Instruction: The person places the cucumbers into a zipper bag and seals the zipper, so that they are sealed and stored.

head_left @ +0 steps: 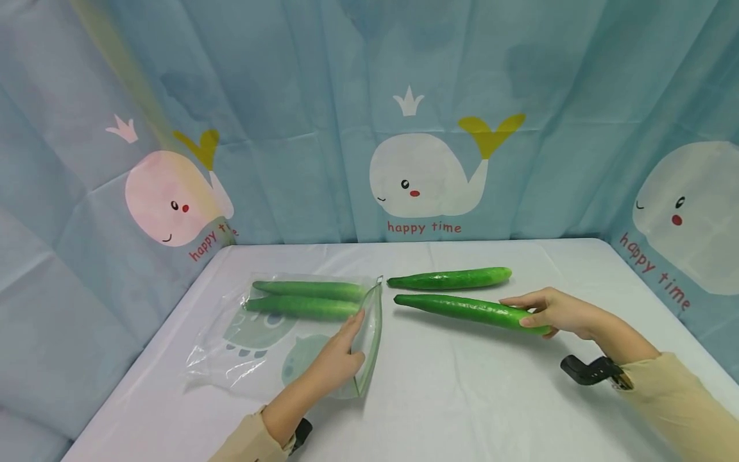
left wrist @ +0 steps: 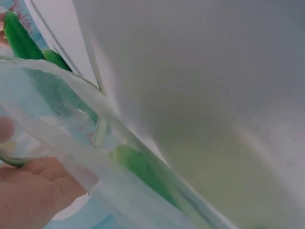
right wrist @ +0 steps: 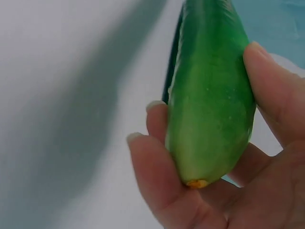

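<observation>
My right hand [head_left: 557, 314] grips a long green cucumber [head_left: 462, 308] by its thicker, paler end, thumb on one side and fingers around the other. In the right wrist view this cucumber [right wrist: 209, 105] tilts up from the white surface, its shadow beside it. A second cucumber [head_left: 450, 279] lies just behind it. On the left lies a clear zip bag [head_left: 242, 369] with pale green cartoon prints, holding two cucumbers [head_left: 306, 307] side by side. At its parted mouth is my left hand [head_left: 331, 362], index finger extended against the film. The left wrist view shows film partly covering the fingers [left wrist: 43, 186].
A white cloth [head_left: 462, 398] covers the table. Blue curtains [head_left: 300, 192] printed with whales stand behind it and along both sides. A black wrist mount [head_left: 591, 371] sticks out from the right sleeve.
</observation>
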A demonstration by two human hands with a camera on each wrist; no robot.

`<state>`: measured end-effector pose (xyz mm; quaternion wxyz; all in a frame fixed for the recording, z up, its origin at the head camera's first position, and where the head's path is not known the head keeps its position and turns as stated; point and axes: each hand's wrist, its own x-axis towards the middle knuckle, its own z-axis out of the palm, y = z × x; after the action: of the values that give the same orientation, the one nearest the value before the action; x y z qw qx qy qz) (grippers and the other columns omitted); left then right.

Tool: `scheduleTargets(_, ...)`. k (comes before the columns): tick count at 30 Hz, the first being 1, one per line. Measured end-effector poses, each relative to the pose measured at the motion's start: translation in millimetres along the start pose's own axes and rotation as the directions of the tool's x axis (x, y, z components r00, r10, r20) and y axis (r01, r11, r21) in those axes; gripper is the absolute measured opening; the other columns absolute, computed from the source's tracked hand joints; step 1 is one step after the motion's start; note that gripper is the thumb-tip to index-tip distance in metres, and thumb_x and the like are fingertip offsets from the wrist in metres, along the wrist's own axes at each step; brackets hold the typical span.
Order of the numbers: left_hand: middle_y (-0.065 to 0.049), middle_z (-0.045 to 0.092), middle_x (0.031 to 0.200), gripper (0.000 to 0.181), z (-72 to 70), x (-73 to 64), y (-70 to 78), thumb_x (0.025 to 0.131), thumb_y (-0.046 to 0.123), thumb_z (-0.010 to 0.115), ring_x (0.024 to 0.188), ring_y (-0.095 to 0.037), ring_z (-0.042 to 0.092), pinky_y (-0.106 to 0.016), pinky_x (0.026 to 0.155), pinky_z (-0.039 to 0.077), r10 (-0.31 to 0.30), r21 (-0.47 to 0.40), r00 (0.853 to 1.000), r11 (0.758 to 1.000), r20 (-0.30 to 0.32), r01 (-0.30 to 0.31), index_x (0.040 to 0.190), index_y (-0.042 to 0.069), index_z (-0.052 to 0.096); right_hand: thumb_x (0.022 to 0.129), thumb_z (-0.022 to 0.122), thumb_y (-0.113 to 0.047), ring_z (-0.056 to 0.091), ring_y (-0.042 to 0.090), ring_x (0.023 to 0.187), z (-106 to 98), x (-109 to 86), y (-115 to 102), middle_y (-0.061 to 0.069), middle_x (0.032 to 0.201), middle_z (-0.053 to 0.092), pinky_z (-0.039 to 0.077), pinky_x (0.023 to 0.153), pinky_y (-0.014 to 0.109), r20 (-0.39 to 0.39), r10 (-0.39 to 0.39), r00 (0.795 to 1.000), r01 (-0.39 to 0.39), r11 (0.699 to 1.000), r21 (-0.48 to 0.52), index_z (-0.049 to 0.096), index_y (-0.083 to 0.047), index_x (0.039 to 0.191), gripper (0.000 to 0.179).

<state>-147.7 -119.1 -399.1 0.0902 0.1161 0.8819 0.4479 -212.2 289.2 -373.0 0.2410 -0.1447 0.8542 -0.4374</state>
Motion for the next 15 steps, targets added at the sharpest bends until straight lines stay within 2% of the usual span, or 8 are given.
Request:
scheduleTargets(6,-0.02,0.018,0.158,0.074,0.2,1.4,0.2,0.086,-0.002,0.044,0.146,-0.037,0.01,-0.061,0.112,0.012,0.004,-0.006,1.0,1.0,-0.006,-0.004,0.155,0.004,0.019,0.091,0.066,-0.014,0.05,0.038,0.119,6,4.0,-4,0.031,0.146,0.037,0.052,0.071,0.044,0.03,0.001,1.0,-0.001,1.0,0.002,0.049,-0.001,0.142,0.055)
scheduleTargets(15,-0.017,0.018,0.159,0.075,0.5,3.7,-0.1,0.085,-0.003,0.046,0.146,-0.037,0.011,-0.061,0.112,0.013,0.018,-0.009,1.0,1.0,-0.017,-0.018,0.155,0.004,0.019,0.091,0.066,-0.015,0.049,0.031,0.114,17,14.9,-11,0.03,0.147,0.036,0.052,0.066,0.044,0.076,-0.012,0.997,0.009,0.999,0.042,0.05,0.0,0.141,0.054)
